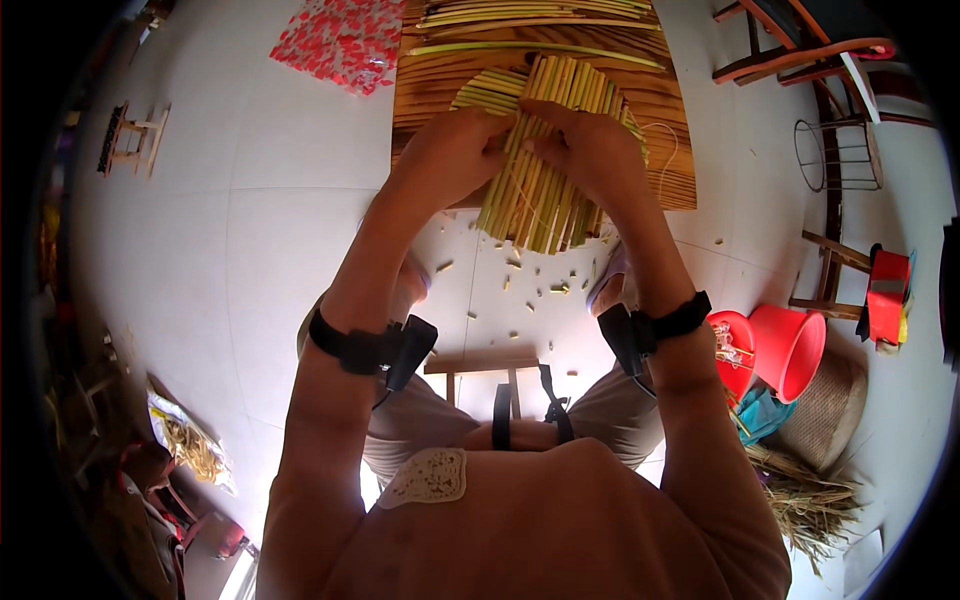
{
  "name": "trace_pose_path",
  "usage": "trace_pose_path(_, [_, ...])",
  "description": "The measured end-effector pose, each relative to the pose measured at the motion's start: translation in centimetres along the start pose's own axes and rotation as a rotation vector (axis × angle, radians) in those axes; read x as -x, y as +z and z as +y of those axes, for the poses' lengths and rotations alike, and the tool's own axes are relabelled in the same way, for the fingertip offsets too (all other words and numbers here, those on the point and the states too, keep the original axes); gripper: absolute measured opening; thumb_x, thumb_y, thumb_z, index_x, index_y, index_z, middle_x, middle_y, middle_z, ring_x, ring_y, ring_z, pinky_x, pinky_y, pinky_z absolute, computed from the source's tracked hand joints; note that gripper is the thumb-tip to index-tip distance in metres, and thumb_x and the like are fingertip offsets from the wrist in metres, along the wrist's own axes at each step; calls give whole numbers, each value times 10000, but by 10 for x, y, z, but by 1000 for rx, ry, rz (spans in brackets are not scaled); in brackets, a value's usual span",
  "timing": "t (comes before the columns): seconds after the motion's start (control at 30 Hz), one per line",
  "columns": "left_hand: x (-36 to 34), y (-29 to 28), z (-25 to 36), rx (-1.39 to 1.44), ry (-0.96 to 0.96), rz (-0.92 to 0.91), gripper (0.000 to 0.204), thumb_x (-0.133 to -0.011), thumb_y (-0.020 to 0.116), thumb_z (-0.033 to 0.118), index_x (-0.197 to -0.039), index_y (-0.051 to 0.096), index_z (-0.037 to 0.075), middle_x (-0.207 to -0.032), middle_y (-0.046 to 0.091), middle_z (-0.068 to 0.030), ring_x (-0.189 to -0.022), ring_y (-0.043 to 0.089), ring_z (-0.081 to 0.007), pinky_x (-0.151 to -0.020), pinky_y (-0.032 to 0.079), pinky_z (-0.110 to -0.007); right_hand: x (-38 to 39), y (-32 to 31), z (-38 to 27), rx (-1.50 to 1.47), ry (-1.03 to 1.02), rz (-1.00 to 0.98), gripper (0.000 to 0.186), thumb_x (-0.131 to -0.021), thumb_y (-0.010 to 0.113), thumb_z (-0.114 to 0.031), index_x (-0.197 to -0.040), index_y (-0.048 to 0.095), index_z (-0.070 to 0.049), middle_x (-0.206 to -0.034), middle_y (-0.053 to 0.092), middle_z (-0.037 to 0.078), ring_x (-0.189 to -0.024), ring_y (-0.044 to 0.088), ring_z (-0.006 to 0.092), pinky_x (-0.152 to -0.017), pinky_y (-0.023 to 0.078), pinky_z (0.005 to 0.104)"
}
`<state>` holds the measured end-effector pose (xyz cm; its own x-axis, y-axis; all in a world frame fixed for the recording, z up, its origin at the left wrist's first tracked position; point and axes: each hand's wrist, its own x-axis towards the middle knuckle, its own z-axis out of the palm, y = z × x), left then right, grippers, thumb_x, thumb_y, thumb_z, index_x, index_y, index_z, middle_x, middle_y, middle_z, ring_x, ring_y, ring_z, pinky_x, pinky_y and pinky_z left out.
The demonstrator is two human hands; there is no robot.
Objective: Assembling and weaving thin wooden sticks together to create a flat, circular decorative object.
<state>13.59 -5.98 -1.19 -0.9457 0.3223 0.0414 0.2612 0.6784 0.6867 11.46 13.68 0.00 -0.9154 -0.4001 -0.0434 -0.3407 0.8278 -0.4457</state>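
Note:
A mat of yellow-green plant stalks (530, 205), laid side by side, slants over the near edge of a wooden board (675, 110). A crosswise layer of stalks (486, 92) shows beneath it, fanning out at the far left. My left hand (450, 155) is closed at the mat's left edge, fingers curled and partly hidden. On top of the stalks, my right hand (600, 150) is closed, its thumb and forefinger pressed near the mat's left side. Thin pale string (665, 150) loops out to the right; more of it crosses the stalks.
Long loose stalks (540, 47) lie at the board's far end. Cut stalk bits (560, 288) litter the floor between my feet. A red-and-white patterned sheet (340, 45) lies at far left. Red buckets (790, 350), a woven basket (825, 405) and wooden chairs (790, 62) stand on the right.

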Motion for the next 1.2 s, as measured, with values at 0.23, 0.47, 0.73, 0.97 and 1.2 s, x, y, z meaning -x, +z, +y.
trace_pose_path(0.23, [1,-3,1,-94,-30,-84,425,-811,631,126,-1231,620,67,-843,653,-146,-760,633,-306,-705,507,-376,1,-1,-2,-5,22,-19,437,-847,666,-402,-1256,626,-252,-883,708,103,-849,683,297,-715,534,426])
trace_pose_path(0.47, [2,-2,-1,-87,-8,-59,415,-822,622,131,-1235,627,90,-855,656,-147,-752,639,-300,-702,511,-376,1,-2,-4,-4,45,-37,451,-851,665,-408,-1273,613,-257,-894,705,114,-862,680,303,-732,529,430])
trace_pose_path(0.73, [0,-4,-1,-97,-45,-80,399,-798,620,139,-1193,633,80,-852,641,-173,-776,622,-358,-687,499,-411,-1,-10,-6,-21,51,-44,445,-853,660,-375,-1276,605,-248,-903,696,142,-864,674,338,-734,522,457])
trace_pose_path(0.97, [2,-10,11,-78,-57,-67,402,-799,624,111,-1199,629,65,-858,625,-157,-793,629,-335,-715,500,-408,0,-14,-10,-6,53,-32,438,-836,682,-359,-1248,624,-223,-887,698,138,-843,675,330,-717,525,447])
trace_pose_path(1.2, [4,-11,12,-66,-75,-68,396,-798,643,109,-1192,642,71,-847,620,-144,-768,626,-320,-707,501,-396,0,-11,-9,-22,43,-22,441,-835,683,-369,-1247,632,-219,-888,700,134,-840,676,322,-717,527,443])
